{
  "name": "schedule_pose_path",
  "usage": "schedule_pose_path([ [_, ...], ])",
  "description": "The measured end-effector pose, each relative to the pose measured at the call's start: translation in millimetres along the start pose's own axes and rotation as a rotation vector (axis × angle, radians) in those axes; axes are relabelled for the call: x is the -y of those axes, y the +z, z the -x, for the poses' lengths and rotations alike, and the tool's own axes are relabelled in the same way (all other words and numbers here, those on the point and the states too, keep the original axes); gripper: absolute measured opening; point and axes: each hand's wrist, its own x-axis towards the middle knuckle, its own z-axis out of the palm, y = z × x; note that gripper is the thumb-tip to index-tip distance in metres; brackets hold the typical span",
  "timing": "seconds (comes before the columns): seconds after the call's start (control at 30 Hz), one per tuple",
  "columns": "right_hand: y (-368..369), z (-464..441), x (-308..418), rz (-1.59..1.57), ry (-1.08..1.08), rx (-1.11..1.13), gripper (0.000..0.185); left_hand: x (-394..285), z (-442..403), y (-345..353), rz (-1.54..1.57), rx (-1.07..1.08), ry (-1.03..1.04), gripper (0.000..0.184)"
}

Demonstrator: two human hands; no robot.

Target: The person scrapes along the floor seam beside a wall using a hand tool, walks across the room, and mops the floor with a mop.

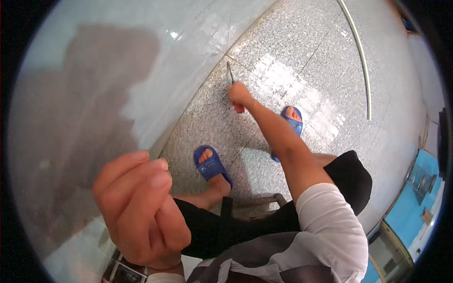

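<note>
Clutching a slim red-handled tool point(230, 73) in my right grip point(239, 95), I have it pointing toward the edge where the speckled floor point(255, 129) meets the wall point(188, 70). My left grip point(141, 207) is raised, fingers curled; whether it pinches anything, I cannot tell.

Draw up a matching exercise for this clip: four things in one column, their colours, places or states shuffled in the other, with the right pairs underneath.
Things
1. Left hand
2. Right hand
3. Sandals
4. Long thin strip

Descriptions
A. Blue
B. Closed around a thin-shafted tool
C. Pale, lying in a curve on the speckled floor
D. Large in the foreground, fingers bent

Right pairs: 1-D, 2-B, 3-A, 4-C
</note>
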Motion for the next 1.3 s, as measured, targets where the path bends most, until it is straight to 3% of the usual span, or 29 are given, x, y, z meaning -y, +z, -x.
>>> schedule_pose_path([
  [0.13, -2.6, 19.7, -1.0, -0.027, -0.095, -0.183, 0.03, 4.3, -2.4, 3.1, -0.03, -0.037, 0.018, 0.018],
  [0.23, -0.3, 33.9, -5.4, 0.271, -0.311, -0.225, 0.027, 2.4, -2.5, 0.4, -0.05, -0.041, -0.013, 0.019],
  [0.27, -10.1, 28.4, 7.2, 0.479, -0.205, -0.065, 0.027, 0.7, -2.7, 0.4, -0.039, -0.039, -0.014, 0.019],
  [0.3, -5.1, 6.7, -12.8, 0.478, -0.198, -0.056, 0.027, 0.1, -1.4, 1.5, -0.036, -0.031, -0.021, 0.019],
  [0.37, 12.8, -40.8, -64.3, 0.488, -0.42, 0.014, 0.025, -0.3, -3.4, 0.8, 0.022, 0.008, 0.048, 0.02],
  [0.4, 10.6, -19.7, -41.2, 0.565, -0.288, -0.095, 0.021, 0.6, -5.0, 1.3, 0.019, 0.001, 0.058, 0.02],
  [0.43, 4.6, 28.0, -8.4, 0.29, -0.257, -0.33, 0.016, 2.0, -4.5, 2.5, -0.029, -0.007, 0.028, 0.02],
  [0.53, -2.8, 29.7, 1.9, 0.373, -0.263, -0.313, 0.016, 2.2, -4.0, 4.3, -0.059, -0.042, -0.015, 0.02],
  [0.6, -21.3, 25.0, 21.1, 0.118, 0.034, 0.132, 0.016, -0.5, -2.8, 3.7, -0.042, -0.059, -0.028, 0.019],
  [0.63, -19.2, 26.2, 16.1, 0.112, 0.037, 0.129, 0.016, -1.6, -3.5, 1.6, -0.045, -0.019, 0.008, 0.019],
  [0.7, -11.8, 20.8, 2.6, 0.56, -0.327, -0.115, 0.015, 0.1, -6.8, 2.5, -0.053, 0.003, 0.059, 0.02],
  [0.73, 1.7, 21.6, -9.1, 0.338, -0.212, -0.259, 0.011, 3.6, -4.3, 7.1, -0.054, -0.042, 0.033, 0.02],
  [0.83, -1.2, 20.8, -12.4, 0.323, -0.12, -0.177, 0.01, 5.9, -3.8, 5.6, -0.041, -0.072, -0.016, 0.02],
  [0.87, -5.5, -1.2, -15.4, 0.702, -0.279, -0.008, 0.01, 5.3, -3.5, 5.0, -0.022, -0.064, -0.028, 0.02],
  [0.97, -8.0, 1.4, -24.7, 0.603, -0.369, -0.069, 0.014, 2.1, -6.2, 4.7, -0.01, -0.031, 0.049, 0.02],
  [1.0, -7.0, 20.3, -10.3, 0.3, -0.064, -0.113, 0.016, 3.6, -6.3, 6.0, -0.012, -0.037, 0.058, 0.02],
  [1.03, -0.5, 18.2, -18.4, 0.64, -0.312, -0.171, 0.02, 6.2, -3.4, 9.5, -0.027, -0.071, 0.013, 0.021],
  [1.1, -0.4, 22.3, -20.8, 0.281, -0.133, -0.113, 0.021, 5.9, -1.5, 10.3, -0.039, -0.098, -0.043, 0.021],
  [1.13, -10.1, 25.4, -5.1, 0.283, -0.132, -0.111, 0.021, 3.5, -4.9, 8.5, -0.031, -0.095, -0.051, 0.021],
  [1.2, -23.8, 26.9, 18.9, 0.115, 0.12, 0.048, 0.023, 0.1, -4.8, 8.6, -0.019, -0.077, -0.062, 0.021],
  [1.23, -17.0, 20.1, 1.7, 0.107, 0.122, 0.046, 0.023, -0.3, -4.9, 8.4, -0.01, -0.048, -0.02, 0.021],
  [1.3, -6.4, 12.3, -23.1, 0.535, -0.324, -0.136, 0.023, 2.7, -6.3, 8.9, -0.005, -0.034, 0.03, 0.021],
])
